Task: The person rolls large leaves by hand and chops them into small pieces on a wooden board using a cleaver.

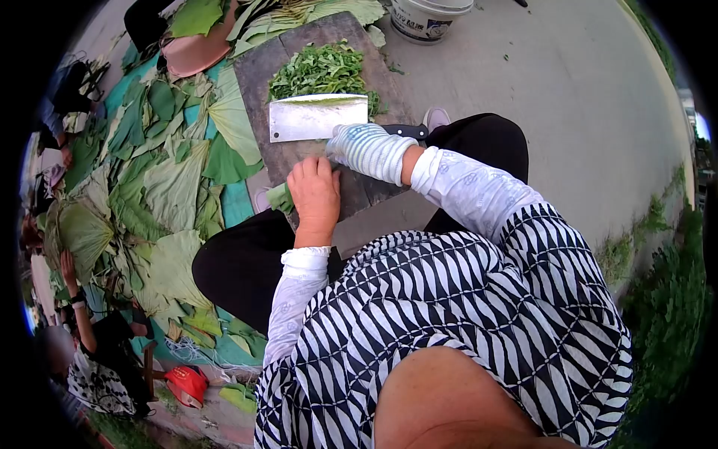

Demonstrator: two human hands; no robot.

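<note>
My left hand [314,191], bare, is closed over a rolled green leaf [280,199], whose end sticks out on its left side. My right hand [366,152] wears a striped knit glove. Its fingers are curled down beside the left fingertips, and what they hold is hidden. Just beyond the glove, a cleaver [318,120] lies flat on a dark wooden chopping board [258,78]. The cleaver's black handle [404,131] extends to the right, outside my grip. A pile of chopped green leaves [321,71] sits behind the blade.
Large green leaves [176,183] cover a green sheet on the left. A pink basin [196,54] stands at the upper left and a white bucket [430,19] behind the board. Other people sit at the far left, one with a hand [68,269] on leaves. A red bag [187,385] lies lower left.
</note>
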